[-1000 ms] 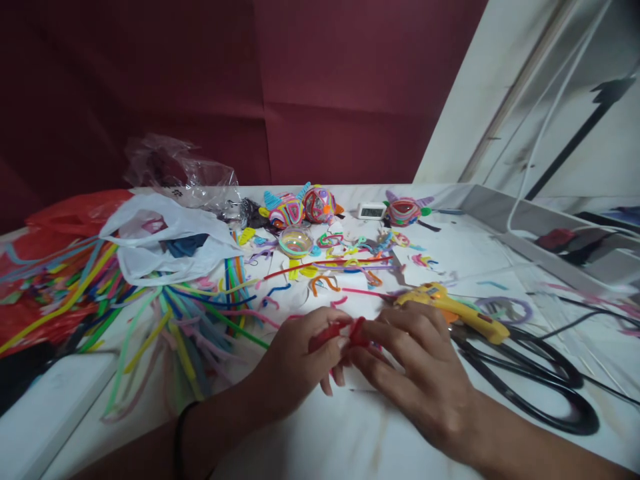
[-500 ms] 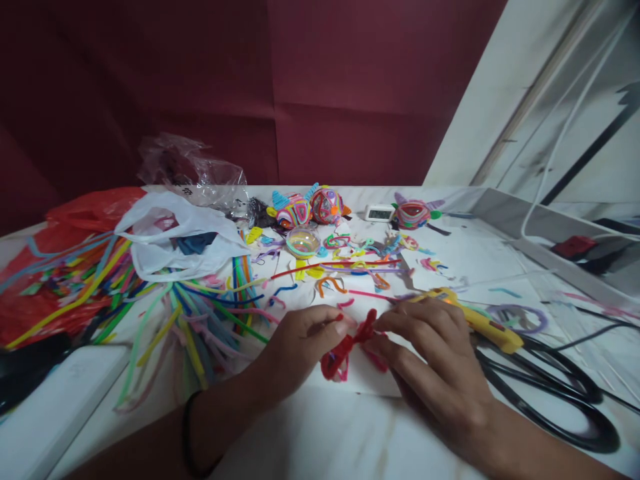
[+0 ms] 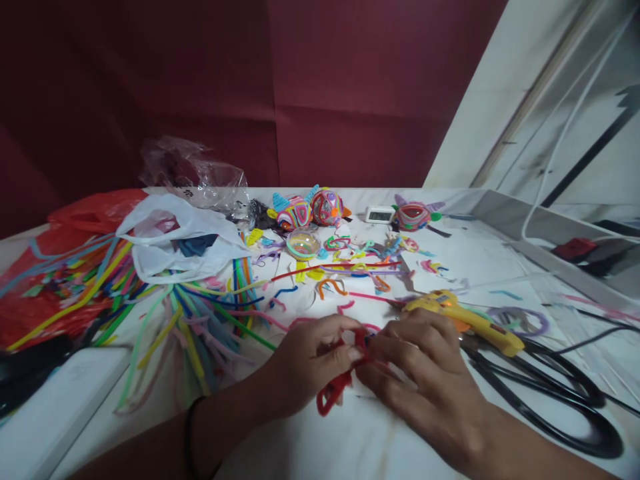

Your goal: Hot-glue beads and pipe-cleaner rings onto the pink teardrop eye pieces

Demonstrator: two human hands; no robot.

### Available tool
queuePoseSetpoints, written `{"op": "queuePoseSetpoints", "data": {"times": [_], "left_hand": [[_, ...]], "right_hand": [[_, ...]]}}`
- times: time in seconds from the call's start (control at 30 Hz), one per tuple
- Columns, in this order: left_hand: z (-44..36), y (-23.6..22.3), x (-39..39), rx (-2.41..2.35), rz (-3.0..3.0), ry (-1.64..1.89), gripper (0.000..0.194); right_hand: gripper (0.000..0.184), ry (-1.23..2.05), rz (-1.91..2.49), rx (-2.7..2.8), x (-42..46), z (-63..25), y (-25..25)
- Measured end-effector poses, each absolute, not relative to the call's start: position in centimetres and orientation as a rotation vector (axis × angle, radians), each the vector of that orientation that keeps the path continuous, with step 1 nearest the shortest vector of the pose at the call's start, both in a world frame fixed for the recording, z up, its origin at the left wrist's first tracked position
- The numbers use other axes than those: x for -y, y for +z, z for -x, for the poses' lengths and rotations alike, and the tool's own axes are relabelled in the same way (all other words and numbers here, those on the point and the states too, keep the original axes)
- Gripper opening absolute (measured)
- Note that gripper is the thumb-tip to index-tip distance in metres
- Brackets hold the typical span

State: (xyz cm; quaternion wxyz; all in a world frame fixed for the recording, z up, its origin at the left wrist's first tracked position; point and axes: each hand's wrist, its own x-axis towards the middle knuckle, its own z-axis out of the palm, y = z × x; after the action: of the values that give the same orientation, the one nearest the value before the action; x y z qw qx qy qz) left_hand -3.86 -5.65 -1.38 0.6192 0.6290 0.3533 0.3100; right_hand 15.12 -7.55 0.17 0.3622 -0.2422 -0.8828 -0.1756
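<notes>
Between my two hands is a red fuzzy pipe cleaner piece (image 3: 331, 393), bent into loops. My left hand (image 3: 305, 363) pinches it between thumb and forefinger, a red loop hanging below the thumb. From the other side my right hand (image 3: 425, 380) closes its fingertips on the same piece. Both hands meet just above the near part of the table, and the fingers cover most of the piece. Short pipe cleaner scraps, an orange one (image 3: 331, 287) among them, lie just beyond the hands.
Left stand a white plastic bag (image 3: 150, 257) and many coloured pipe cleaners (image 3: 187, 333). A yellow glue gun (image 3: 480, 323) and black-handled scissors (image 3: 565, 407) lie right. Behind are decorated balls (image 3: 327, 205), a clear dome (image 3: 303, 245) and a small digital clock (image 3: 380, 214).
Both hands have shifted slightly closer together, and the red piece has turned and dropped a little, a loop now hanging lower. Its upper part is now more covered by fingers.
</notes>
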Motion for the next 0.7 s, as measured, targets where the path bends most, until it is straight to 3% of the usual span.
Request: {"op": "queuePoseSetpoints", "data": {"times": [0.13,0.27,0.5,0.7], "left_hand": [[3.9,-1.0,5.9,-0.821,-1.514,0.652,0.019],[3.8,-0.6,5.8,-0.9,-1.611,0.804,0.008],[3.6,-0.6,5.4,-0.912,-1.357,0.932,0.018],[3.4,-0.1,6.1,-0.89,-1.374,0.9,0.017]], "right_hand": [[0.031,-0.447,0.61,2.277,7.9,-14.9,0.6],[0.036,-0.437,0.632,2.263,8.0,-14.9,0.7],[0.026,-0.448,0.633,2.211,7.3,-15.4,0.3],[0.033,-0.477,0.67,2.169,7.4,-15.0,-0.2]]}}
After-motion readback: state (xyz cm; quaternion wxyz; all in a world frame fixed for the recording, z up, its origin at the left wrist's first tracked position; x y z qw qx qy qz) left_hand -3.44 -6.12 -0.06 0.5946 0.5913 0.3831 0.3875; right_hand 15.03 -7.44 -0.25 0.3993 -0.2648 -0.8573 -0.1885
